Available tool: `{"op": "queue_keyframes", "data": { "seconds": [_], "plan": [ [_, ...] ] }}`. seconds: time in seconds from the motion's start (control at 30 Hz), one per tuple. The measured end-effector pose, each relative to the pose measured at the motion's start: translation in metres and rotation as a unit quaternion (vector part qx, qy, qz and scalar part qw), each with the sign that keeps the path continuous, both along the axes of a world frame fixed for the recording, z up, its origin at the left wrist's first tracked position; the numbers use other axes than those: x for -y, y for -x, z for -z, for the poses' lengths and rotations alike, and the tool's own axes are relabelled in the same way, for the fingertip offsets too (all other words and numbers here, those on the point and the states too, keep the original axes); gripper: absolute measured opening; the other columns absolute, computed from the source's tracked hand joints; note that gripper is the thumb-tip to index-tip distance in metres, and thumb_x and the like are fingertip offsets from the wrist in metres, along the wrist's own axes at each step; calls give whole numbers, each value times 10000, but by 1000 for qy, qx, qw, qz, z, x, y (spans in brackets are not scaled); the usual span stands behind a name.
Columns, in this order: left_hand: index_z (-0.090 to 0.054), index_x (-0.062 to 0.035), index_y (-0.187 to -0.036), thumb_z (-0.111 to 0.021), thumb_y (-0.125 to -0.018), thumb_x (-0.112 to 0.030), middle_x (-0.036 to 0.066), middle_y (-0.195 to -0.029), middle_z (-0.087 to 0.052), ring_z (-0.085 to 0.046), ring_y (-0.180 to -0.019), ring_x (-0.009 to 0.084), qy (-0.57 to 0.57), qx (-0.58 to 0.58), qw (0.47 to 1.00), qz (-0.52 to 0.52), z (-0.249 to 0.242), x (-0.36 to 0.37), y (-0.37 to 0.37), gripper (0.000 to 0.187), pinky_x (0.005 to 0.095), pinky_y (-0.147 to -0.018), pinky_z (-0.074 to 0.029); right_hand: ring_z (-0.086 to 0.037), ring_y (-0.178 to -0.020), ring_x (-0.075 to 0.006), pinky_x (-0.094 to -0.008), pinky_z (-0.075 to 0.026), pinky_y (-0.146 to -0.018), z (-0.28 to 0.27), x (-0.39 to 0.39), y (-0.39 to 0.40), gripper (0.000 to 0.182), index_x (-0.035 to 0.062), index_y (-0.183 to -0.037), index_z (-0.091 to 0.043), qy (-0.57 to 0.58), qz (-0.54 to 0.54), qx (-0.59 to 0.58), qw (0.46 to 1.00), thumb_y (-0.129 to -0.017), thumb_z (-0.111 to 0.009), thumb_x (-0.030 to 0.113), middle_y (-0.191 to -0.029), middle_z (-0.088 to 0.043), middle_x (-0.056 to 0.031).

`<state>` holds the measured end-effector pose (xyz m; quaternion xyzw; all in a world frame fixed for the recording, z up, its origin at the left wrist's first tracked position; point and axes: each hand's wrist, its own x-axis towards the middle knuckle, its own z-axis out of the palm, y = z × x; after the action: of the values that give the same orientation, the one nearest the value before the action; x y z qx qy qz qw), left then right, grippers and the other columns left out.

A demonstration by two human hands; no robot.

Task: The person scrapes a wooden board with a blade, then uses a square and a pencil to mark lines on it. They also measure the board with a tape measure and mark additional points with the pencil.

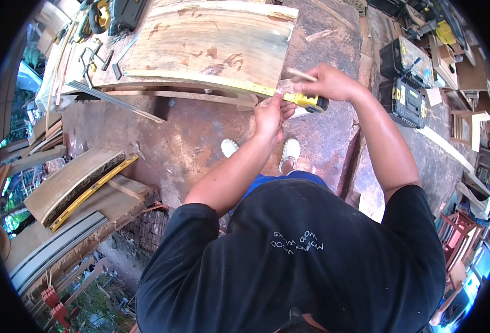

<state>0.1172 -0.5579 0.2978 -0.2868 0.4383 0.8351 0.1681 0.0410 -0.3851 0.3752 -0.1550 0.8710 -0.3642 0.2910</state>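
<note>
You've got the tape measure out and running along the near edge of the big wood slab, so you look to be mid-measurement rather than finished. The yellow blade is stretched along that front edge toward the slab's far-left corner, and the case sits just off the near right corner, tucked under your right hand. That grip is closed around the case, and there's a pencil poking out between the fingers too, so it's carrying both at once. Your left hand is right beside it, fingers pinched down on the blade where it meets the slab edge, like you're holding a reading.

As far as what's done: tape pulled and laid flat against the edge, looks good. What's left, I'd guess: the actual mark. I can't see any fresh pencil line at the pinch point, but it's small and partly hidden by your fingers, so don't quote me.

The slab itself lies on the rusty-looking bench, taking up most of the far side. Off the slab's left end there are some clamps and metal bits, and a yellow level rests on another plank down by the bench's left edge, well apart from where you're working. Toolboxes sit on the ground to your right.
</note>
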Motion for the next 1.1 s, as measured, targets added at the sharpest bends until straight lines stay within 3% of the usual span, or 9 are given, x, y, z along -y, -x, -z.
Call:
{"op": "queue_keyframes", "data": {
  "seconds": [0.03,0.07,0.17,0.2,0.37,0.43,0.53,0.77,1.1],
  "plan": [
    [-573,-10,-921,-606,-934,-259,83,-730,-624,-646,-621,142,1,4,1000,-9,0,0,0,251,207,-543,-550,-613,-675,-132,-318,-489,-636,0,4,2,412,26,-895,-714,-26,77,-19,997,-883,-623,428,-726,-681,-76],
    [-573,-10,-921,-606,-934,-259,83,-730,-624,-646,-621,142,1,5,1000,-10,0,0,-1,251,207,-543,-550,-624,-732,-145,-327,-492,-689,1,9,-3,401,42,-925,-706,100,142,-75,982,-964,-504,387,-768,-682,-77],
    [-570,-3,-917,-610,-932,-248,91,-728,-620,-644,-625,143,6,5,1000,-9,-1,-1,1,249,212,-544,-548,-654,-768,-229,-361,-515,-793,19,37,-6,482,73,-948,-666,155,189,-172,954,-978,-410,481,-711,-646,-69],
    [-573,3,-933,-599,-939,-246,94,-735,-622,-644,-635,144,6,1,1000,-5,0,-1,1,250,219,-553,-548,-651,-735,-259,-370,-517,-749,17,46,-6,509,60,-952,-651,140,166,-208,954,-998,-348,466,-679,-628,-68],
    [-590,20,-969,-555,-960,-246,101,-776,-635,-644,-665,146,8,5,1000,-3,-4,-2,2,269,232,-583,-543,-623,-746,-208,-342,-492,-715,-3,73,-13,339,21,-909,-630,54,184,-129,973,-967,-485,321,-767,-646,-103],
    [-585,20,-918,-550,-968,-269,101,-762,-623,-625,-635,148,6,13,1000,1,-7,-2,3,295,251,-579,-535,-623,-721,-189,-328,-496,-682,2,73,-14,209,16,-890,-636,110,170,-100,974,-873,-585,218,-757,-647,-95],
    [-610,28,-937,-525,-972,-269,95,-811,-653,-649,-697,145,7,9,1000,12,-10,-1,2,311,235,-609,-536,-625,-712,-161,-308,-497,-665,2,73,-15,175,4,-881,-645,69,157,-97,980,-777,-626,143,-759,-654,-91],
    [-610,26,-920,-518,-979,-284,99,-796,-656,-649,-684,146,-2,4,1000,10,-5,-1,1,328,238,-621,-538,-620,-705,-141,-286,-496,-654,5,74,-12,191,-2,-866,-665,48,156,-51,985,-750,-648,149,-751,-652,-75],
    [-613,44,-891,-531,-973,-348,140,-797,-669,-668,-693,173,-3,-11,1000,4,-2,-1,1,408,259,-611,-548,-660,-719,-185,-319,-511,-666,-1,79,-16,198,32,-888,-696,9,146,-69,987,-794,-659,202,-782,-686,-115]
  ]
}}
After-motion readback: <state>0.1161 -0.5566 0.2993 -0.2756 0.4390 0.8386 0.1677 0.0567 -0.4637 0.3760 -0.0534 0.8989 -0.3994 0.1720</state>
